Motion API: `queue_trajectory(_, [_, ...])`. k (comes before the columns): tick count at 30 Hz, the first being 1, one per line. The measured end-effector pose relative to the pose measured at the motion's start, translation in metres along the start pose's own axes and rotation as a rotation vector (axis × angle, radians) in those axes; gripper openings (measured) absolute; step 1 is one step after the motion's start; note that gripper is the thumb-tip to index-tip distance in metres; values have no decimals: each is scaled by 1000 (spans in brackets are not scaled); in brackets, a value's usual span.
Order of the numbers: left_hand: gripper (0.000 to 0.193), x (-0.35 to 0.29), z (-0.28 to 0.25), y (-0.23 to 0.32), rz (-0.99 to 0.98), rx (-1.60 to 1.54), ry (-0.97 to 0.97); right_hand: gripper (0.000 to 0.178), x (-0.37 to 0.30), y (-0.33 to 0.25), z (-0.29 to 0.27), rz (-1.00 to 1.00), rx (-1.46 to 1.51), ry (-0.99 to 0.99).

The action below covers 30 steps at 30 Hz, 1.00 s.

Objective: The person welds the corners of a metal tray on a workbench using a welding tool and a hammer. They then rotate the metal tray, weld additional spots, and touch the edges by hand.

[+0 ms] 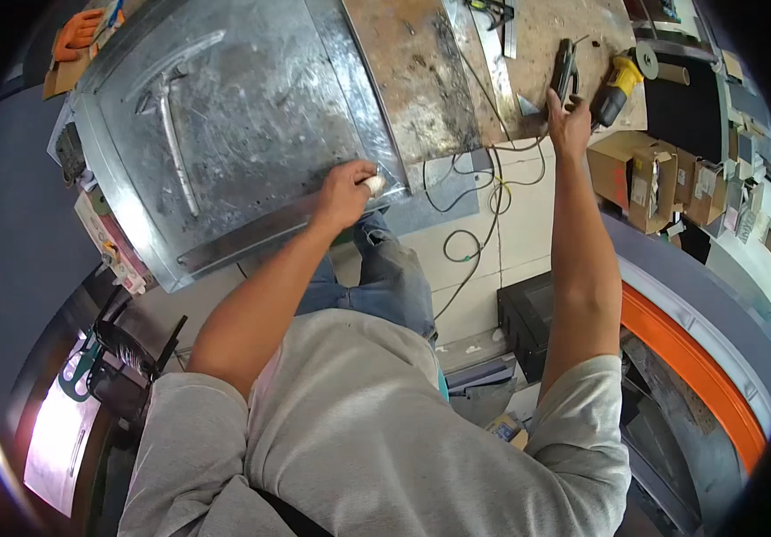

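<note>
My left hand is closed at the near right corner of a grey sheet-metal panel, with a small whitish object in its fingers. My right arm reaches to the bench on the right. There my right hand has its fingers around the lower end of a dark clamp-like tool with a thin rod at its tip. Just right of that hand lies a yellow and black angle grinder with a disc. On the panel's left half rests a silver T-shaped metal tool, like a pick hammer.
A stained wooden bench top lies beyond the panel. Dark cables hang from its edge and loop over the pale tiled floor. Cardboard boxes stand at right, near a curved orange edge. Orange gloves lie at far left.
</note>
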<state>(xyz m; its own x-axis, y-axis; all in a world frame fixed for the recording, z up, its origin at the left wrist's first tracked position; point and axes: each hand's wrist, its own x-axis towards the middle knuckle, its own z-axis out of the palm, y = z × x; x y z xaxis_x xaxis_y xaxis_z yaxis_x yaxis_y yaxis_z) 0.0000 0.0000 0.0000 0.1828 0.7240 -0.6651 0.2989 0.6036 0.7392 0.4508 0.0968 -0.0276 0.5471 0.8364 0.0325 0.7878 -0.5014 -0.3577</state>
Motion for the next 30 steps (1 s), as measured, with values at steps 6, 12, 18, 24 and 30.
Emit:
queue_trajectory(6, [28, 3, 51, 2, 52, -125, -16, 77, 28, 20, -5, -109, -117, 84])
queue_trajectory(12, [30, -4, 50, 10, 53, 37, -5, 68, 49, 38, 5, 13, -107, -12])
queue_trajectory(18, [30, -1, 49, 23, 0, 73, -121, 25, 14, 57, -29, 183, 607, -36])
queue_trajectory(24, [36, 2, 35, 4, 65, -97, -246, 28, -136, 16, -138, 255, 978, -263])
queue_trajectory(30, [39, 5, 39, -4, 184, -13, -218, 25, -269, 7, -152, 448, 1040, -464])
